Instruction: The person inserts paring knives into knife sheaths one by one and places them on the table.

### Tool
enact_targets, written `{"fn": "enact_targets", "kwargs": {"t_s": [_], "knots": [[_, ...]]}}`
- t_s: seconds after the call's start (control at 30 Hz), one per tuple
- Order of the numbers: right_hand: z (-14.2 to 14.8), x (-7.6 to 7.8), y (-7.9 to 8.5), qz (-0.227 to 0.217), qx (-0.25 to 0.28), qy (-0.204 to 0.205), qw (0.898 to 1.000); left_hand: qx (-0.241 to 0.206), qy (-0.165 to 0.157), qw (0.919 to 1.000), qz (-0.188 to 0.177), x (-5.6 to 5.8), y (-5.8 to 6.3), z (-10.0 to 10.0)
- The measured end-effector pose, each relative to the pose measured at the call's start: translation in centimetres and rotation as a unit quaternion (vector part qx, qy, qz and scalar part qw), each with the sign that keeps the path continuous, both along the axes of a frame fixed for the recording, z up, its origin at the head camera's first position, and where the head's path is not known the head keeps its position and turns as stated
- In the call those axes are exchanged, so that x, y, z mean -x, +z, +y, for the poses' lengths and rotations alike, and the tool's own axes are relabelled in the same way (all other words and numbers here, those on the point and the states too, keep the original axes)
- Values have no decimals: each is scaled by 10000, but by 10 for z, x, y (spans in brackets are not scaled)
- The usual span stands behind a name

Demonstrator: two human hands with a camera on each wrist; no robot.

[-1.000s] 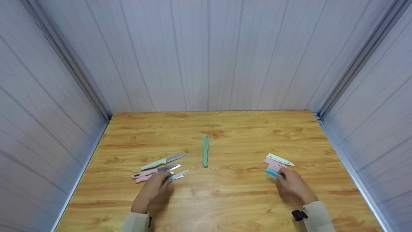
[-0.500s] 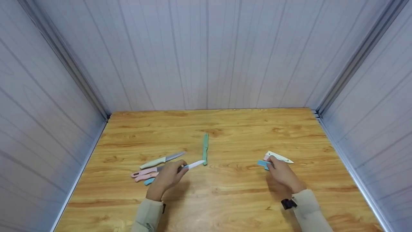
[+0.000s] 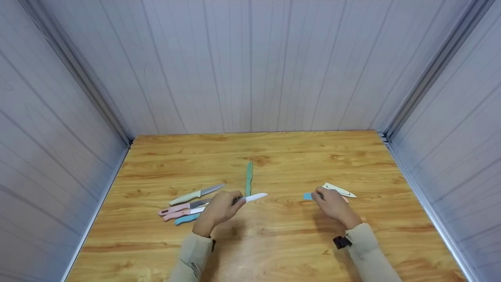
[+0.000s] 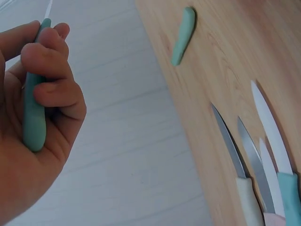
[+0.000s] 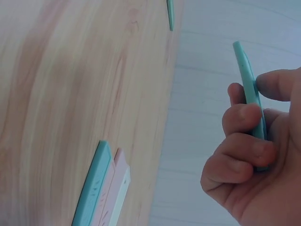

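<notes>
My left hand point(image 3: 221, 207) grips the blue-green handle of a paring knife point(image 4: 34, 117), its white blade pointing right in the head view. Its fingers curl round the handle. Across from it, my right hand point(image 3: 332, 204) holds a blue-green blade sheath point(image 5: 251, 89) between thumb and curled fingers, one end sticking out leftward. Blade and sheath are apart, both above the table. Behind the blade lies a green knife point(image 3: 249, 178), all green along its visible length. Beside and partly under the right hand lie a white sheath point(image 3: 339, 189), pink ones and another blue-green sheath point(image 5: 91, 193).
Left of the left hand lie several bare knives: a cream-handled knife point(image 3: 186, 197), pink-handled ones point(image 3: 176, 214) and a blue-handled knife point(image 3: 187, 219). They sit close together on the wooden table point(image 3: 250, 250). Pale panel walls point(image 3: 250, 66) enclose its back and sides.
The left hand has lifted the knife from the knife group and moved right, uncovering the other blue-handled knife. The right hand has moved left with the blue-green sheath, away from the other sheaths.
</notes>
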State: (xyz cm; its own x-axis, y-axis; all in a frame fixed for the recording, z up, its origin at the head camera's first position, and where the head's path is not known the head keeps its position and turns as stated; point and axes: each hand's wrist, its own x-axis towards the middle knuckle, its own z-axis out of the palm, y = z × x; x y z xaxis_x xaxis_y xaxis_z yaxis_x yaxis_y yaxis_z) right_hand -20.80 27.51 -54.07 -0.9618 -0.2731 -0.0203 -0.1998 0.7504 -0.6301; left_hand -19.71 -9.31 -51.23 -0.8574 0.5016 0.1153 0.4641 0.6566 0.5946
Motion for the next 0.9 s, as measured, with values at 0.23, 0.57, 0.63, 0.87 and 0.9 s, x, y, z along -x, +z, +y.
{"fn": "enact_targets", "kwargs": {"t_s": [0.23, 0.57, 0.63, 0.87, 0.9], "knots": [[-17, 1, 2, 237, 155, 135, 9995, -2, -202, 9997, -104, -1, 1, 14], [-39, -4, 9, 204, 371, 443, 9981, -168, -500, 9986, -78, -5, -3, 26], [-43, -5, 12, 178, 377, 520, 9978, -193, -504, 9985, -75, -6, -2, 27], [-53, -7, 16, 197, 281, 713, 9969, -209, -511, 9984, -89, -9, -1, 31], [-54, -7, 16, 190, 299, 727, 9967, -206, -500, 9985, -115, -9, -1, 31]]}}
